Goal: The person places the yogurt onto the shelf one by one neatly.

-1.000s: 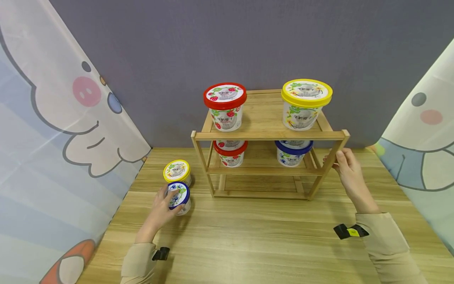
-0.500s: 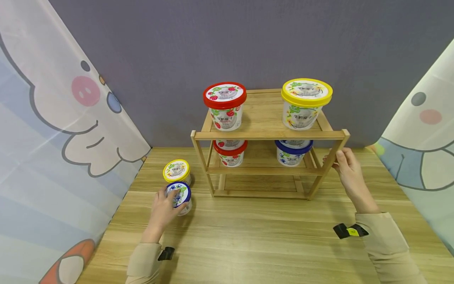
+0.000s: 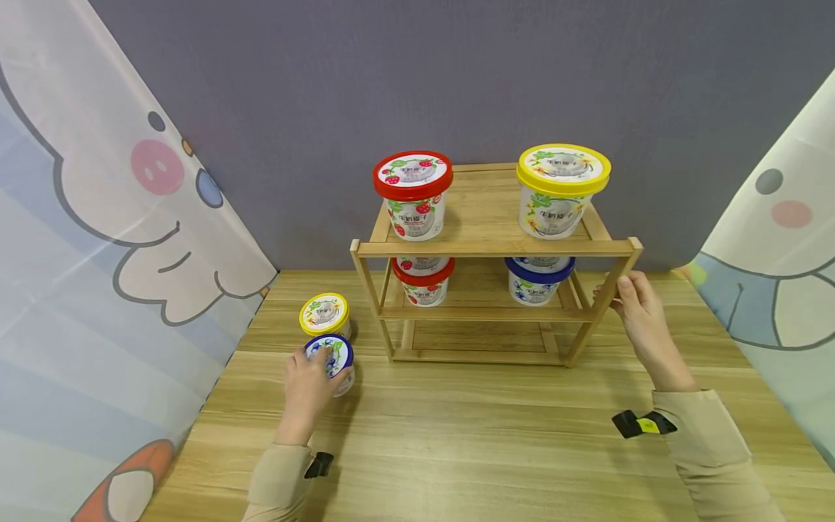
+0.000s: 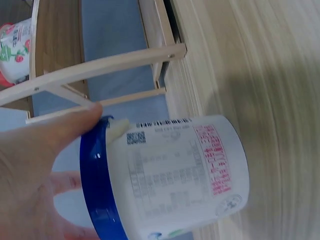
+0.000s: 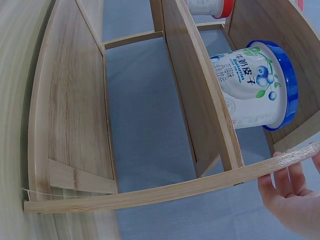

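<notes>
My left hand (image 3: 312,388) holds a white tub (image 4: 170,175) by its blue lid (image 3: 337,355), which has a blueberry print, from above. In the left wrist view the thumb lies at the lid's rim, with other fingers round its far side. The tub is at the table's left, right in front of a yellow-lidded tub (image 3: 324,313). My right hand (image 3: 642,319) grips the right front post of the wooden shelf rack (image 3: 496,250); in the right wrist view its fingers (image 5: 283,182) curl behind the post.
On the rack's top stand a red-lidded strawberry tub (image 3: 416,214) and a yellow-lidded tub (image 3: 554,214). The middle shelf bears another red-lidded tub (image 3: 424,291) and a blue-lidded blueberry tub (image 5: 250,85). Printed curtains (image 3: 98,203) hang at both sides, with a grey wall (image 3: 326,109) behind.
My left hand and forearm have swung a little to the right, and the blue-lidded tub has shifted slightly right with them. The right hand has stayed on the post.
</notes>
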A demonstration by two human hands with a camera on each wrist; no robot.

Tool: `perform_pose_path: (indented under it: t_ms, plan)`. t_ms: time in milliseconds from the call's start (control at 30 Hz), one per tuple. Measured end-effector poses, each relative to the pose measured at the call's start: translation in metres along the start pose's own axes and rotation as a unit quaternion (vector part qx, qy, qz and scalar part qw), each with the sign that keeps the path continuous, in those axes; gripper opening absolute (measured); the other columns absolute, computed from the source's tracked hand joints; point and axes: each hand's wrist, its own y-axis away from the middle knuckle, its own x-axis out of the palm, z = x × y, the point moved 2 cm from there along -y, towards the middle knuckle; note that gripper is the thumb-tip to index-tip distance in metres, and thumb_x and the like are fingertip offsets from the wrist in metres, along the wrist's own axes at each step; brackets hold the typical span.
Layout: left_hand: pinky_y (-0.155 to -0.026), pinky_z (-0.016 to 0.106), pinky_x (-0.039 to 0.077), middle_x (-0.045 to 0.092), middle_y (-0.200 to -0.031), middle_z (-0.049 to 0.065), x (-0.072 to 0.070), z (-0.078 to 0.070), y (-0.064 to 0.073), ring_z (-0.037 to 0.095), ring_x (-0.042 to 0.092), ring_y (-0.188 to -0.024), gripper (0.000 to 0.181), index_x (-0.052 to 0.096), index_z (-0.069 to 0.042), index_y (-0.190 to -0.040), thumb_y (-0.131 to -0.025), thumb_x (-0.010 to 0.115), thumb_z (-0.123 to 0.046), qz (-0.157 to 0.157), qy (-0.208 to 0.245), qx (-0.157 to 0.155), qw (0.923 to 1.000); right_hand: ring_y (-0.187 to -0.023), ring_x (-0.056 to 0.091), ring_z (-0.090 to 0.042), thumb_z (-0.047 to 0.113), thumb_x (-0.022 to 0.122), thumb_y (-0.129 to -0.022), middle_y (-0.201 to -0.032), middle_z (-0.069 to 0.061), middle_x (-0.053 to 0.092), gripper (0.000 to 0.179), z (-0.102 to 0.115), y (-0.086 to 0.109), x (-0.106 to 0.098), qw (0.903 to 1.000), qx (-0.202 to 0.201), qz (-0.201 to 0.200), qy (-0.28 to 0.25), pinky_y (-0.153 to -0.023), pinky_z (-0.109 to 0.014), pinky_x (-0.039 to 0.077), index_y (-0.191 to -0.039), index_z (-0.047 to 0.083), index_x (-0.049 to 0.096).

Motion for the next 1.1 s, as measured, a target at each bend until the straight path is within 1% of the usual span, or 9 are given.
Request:
perform_pose_path:
  t_ms: [233, 367, 567, 667, 767, 833, 933, 1000, 1100]
  plan:
    - [-0.070, 0.053, 0.040, 0.042, -0.103, 0.041, 0.000, -0.009, 0.000, 0.048, 0.043, -0.087, 0.060, 0.058, 0.000, -0.109, -0.069, 0.071, -0.043, 0.005, -0.024, -0.039, 0.9989, -0.082, 0.055, -0.008, 0.013, 0.035, -0.095, -0.091, -0.001, 0.054, 0.016, 0.000, -0.001, 0.000, 1.0000, 0.001, 0.000, 0.005, -0.073, -0.014, 0.044, -0.099, 0.008, 0.050]
    - [-0.068, 0.053, 0.041, 0.042, -0.102, 0.041, 0.001, -0.013, 0.001, 0.049, 0.044, -0.086, 0.060, 0.058, 0.000, -0.108, -0.070, 0.071, -0.045, -0.009, -0.033, -0.052, 0.9981, -0.082, 0.055, -0.008, 0.013, 0.036, -0.095, -0.092, -0.002, 0.054, 0.016, 0.000, -0.001, 0.000, 1.0000, 0.001, 0.000, 0.007, -0.073, -0.014, 0.044, -0.099, 0.008, 0.050]
    - [-0.065, 0.054, 0.042, 0.042, -0.102, 0.041, 0.002, -0.015, 0.003, 0.049, 0.045, -0.083, 0.062, 0.058, 0.000, -0.107, -0.068, 0.071, -0.046, -0.038, -0.045, -0.051, 0.9970, -0.083, 0.055, -0.008, 0.014, 0.036, -0.095, -0.093, 0.000, 0.054, 0.016, 0.000, 0.000, -0.001, 1.0000, 0.002, 0.001, 0.007, -0.073, -0.014, 0.044, -0.100, 0.009, 0.050]
    - [-0.070, 0.056, 0.040, 0.041, -0.104, 0.040, 0.001, -0.013, 0.004, 0.050, 0.045, -0.088, 0.066, 0.056, 0.001, -0.111, -0.068, 0.071, -0.047, -0.041, -0.037, -0.045, 0.9975, -0.083, 0.055, -0.008, 0.014, 0.036, -0.095, -0.092, 0.000, 0.054, 0.016, -0.001, 0.000, -0.001, 0.9999, 0.005, -0.001, 0.009, -0.073, -0.014, 0.044, -0.099, 0.009, 0.050]
    - [-0.075, 0.057, 0.038, 0.041, -0.109, 0.039, -0.001, -0.007, 0.003, 0.050, 0.044, -0.094, 0.068, 0.054, 0.002, -0.114, -0.070, 0.070, -0.047, -0.037, -0.021, -0.025, 0.9988, -0.082, 0.055, -0.008, 0.015, 0.036, -0.095, -0.092, -0.001, 0.054, 0.016, -0.001, 0.000, -0.001, 0.9999, 0.007, -0.002, 0.012, -0.072, -0.014, 0.044, -0.099, 0.010, 0.051]
    - [-0.075, 0.058, 0.036, 0.041, -0.112, 0.038, -0.002, -0.001, 0.002, 0.050, 0.043, -0.097, 0.065, 0.053, 0.003, -0.115, -0.072, 0.069, -0.043, -0.029, 0.002, -0.008, 0.9996, -0.083, 0.055, -0.007, 0.015, 0.036, -0.095, -0.093, -0.001, 0.053, 0.016, -0.001, 0.000, -0.001, 0.9998, 0.008, -0.002, 0.016, -0.072, -0.014, 0.044, -0.099, 0.010, 0.050]
    - [-0.076, 0.060, 0.035, 0.038, -0.117, 0.036, -0.004, 0.008, 0.001, 0.050, 0.040, -0.102, 0.059, 0.051, 0.001, -0.116, -0.075, 0.068, -0.037, 0.001, 0.041, 0.022, 0.9989, -0.083, 0.055, -0.007, 0.016, 0.036, -0.095, -0.093, 0.001, 0.053, 0.016, -0.001, 0.000, -0.001, 0.9998, 0.008, -0.003, 0.019, -0.073, -0.014, 0.044, -0.099, 0.011, 0.050]
    - [-0.080, 0.062, 0.030, 0.033, -0.123, 0.034, -0.004, 0.015, 0.000, 0.050, 0.035, -0.108, 0.055, 0.049, -0.001, -0.119, -0.077, 0.068, -0.031, 0.031, 0.080, 0.038, 0.9956, -0.083, 0.055, -0.007, 0.016, 0.036, -0.095, -0.094, 0.002, 0.053, 0.016, -0.001, 0.000, -0.001, 0.9997, 0.008, -0.004, 0.021, -0.073, -0.014, 0.044, -0.099, 0.011, 0.050]
    - [-0.085, 0.065, 0.023, 0.025, -0.131, 0.032, -0.004, 0.023, 0.000, 0.051, 0.027, -0.116, 0.056, 0.047, -0.002, -0.123, -0.077, 0.069, -0.027, 0.069, 0.129, 0.057, 0.9876, -0.083, 0.055, -0.007, 0.016, 0.036, -0.095, -0.094, 0.001, 0.053, 0.016, -0.001, 0.000, -0.001, 0.9997, 0.010, -0.004, 0.023, -0.073, -0.014, 0.044, -0.099, 0.011, 0.050]
